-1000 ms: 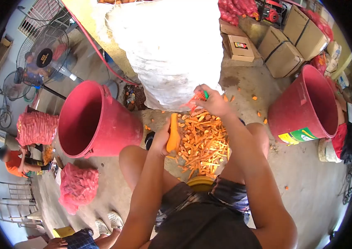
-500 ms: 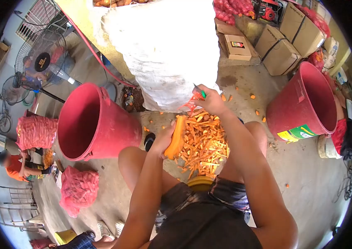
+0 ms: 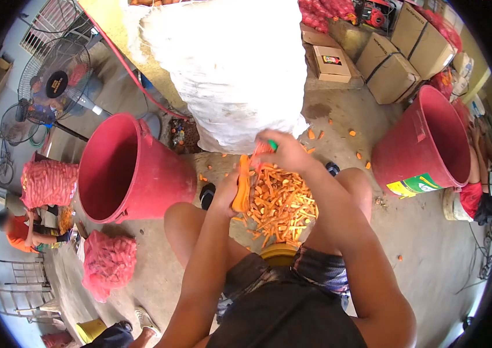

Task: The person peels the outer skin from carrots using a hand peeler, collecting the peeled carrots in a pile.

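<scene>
My left hand [image 3: 228, 188] is wrapped round a bundle of long orange pieces [image 3: 242, 188], held over the left side of the pile. My right hand [image 3: 284, 152] is closed on a green-handled tool [image 3: 272, 144], whose blade I cannot make out. Red netting [image 3: 261, 152] hangs beneath it, at the far end of the bundle. Cut orange pieces [image 3: 285, 203] lie heaped between my knees, above a yellow container rim [image 3: 279, 252].
A tall white sack [image 3: 240, 75] stands ahead. Large red bins stand left [image 3: 165, 180] and right [image 3: 396, 156]. Behind are cardboard boxes [image 3: 388, 66]. At left are a fan [image 3: 55, 84], red mesh sacks [image 3: 108, 264] and a seated person [image 3: 20, 229].
My right hand has come down and left, close to the bundle's far end. The bundle in my left hand is turned more upright and looks narrower.
</scene>
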The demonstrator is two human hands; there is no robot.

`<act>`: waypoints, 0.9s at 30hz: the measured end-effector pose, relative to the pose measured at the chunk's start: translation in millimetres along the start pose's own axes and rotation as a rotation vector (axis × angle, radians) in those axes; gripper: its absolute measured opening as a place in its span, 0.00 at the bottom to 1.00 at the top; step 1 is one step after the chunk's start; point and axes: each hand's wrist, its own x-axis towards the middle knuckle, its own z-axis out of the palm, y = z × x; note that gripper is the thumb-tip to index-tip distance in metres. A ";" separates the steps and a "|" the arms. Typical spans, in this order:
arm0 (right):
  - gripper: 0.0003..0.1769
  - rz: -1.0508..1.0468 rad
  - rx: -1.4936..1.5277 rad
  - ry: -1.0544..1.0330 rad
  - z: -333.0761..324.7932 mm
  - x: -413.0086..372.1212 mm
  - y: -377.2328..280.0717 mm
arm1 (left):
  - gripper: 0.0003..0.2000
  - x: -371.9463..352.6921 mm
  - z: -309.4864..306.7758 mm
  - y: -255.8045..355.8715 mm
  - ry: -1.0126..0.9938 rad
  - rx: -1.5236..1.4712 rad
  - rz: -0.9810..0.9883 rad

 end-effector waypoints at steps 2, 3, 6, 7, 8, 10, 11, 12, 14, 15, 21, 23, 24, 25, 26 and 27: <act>0.27 0.331 0.039 0.141 -19.0 8.0 15.2 | 0.24 -6.6 1.6 1.3 0.047 0.124 -0.029; 0.27 0.328 0.039 0.150 -24.8 9.6 16.0 | 0.24 -8.4 -2.9 1.3 -0.052 0.186 -0.044; 0.26 0.453 -0.096 0.107 -25.7 11.1 14.2 | 0.23 -3.9 -8.0 -0.7 -0.078 0.135 -0.037; 0.27 0.433 -0.047 0.118 -20.1 9.0 10.2 | 0.23 -3.6 -7.0 -0.4 -0.009 0.025 -0.016; 0.27 0.410 -0.002 0.128 -15.1 8.0 6.0 | 0.23 0.9 -8.5 -0.7 -0.006 0.017 -0.010; 0.26 0.246 0.012 0.099 3.2 0.3 3.2 | 0.23 10.7 -13.8 -3.4 0.084 -0.131 0.030; 0.25 0.086 0.030 0.082 10.7 -3.1 3.1 | 0.23 11.0 -15.0 -3.4 0.090 -0.107 0.003; 0.25 0.084 0.030 0.083 13.3 -4.2 -2.8 | 0.23 11.2 -15.7 -3.2 0.090 -0.106 0.005; 0.26 0.046 0.038 -0.056 12.0 -8.3 -12.6 | 0.23 11.5 -16.1 -5.2 0.004 0.021 -0.077; 0.26 0.101 -0.044 0.017 6.0 -9.1 -14.0 | 0.23 10.8 -15.0 -7.3 0.000 0.023 -0.082; 0.29 0.500 -0.248 0.123 -35.6 3.1 21.8 | 0.26 -20.8 -0.2 3.2 -0.091 0.302 -0.151; 0.26 0.554 -0.274 0.040 -37.8 1.4 17.0 | 0.27 -17.3 0.0 1.5 -0.052 0.321 -0.103; 0.24 0.604 -0.306 -0.052 -37.8 2.1 12.5 | 0.27 -13.6 -2.3 -0.4 -0.012 0.330 -0.050; 0.24 0.599 -0.311 -0.055 -34.3 1.7 15.1 | 0.27 -8.3 -6.8 -1.1 -0.012 0.324 -0.045; 0.22 0.573 -0.388 -0.115 -27.5 -1.0 19.6 | 0.28 -3.6 -12.0 -1.2 -0.004 0.288 -0.007; 0.20 0.549 -0.463 -0.175 -21.7 -4.0 22.6 | 0.28 -4.9 -9.9 0.5 0.005 0.252 0.027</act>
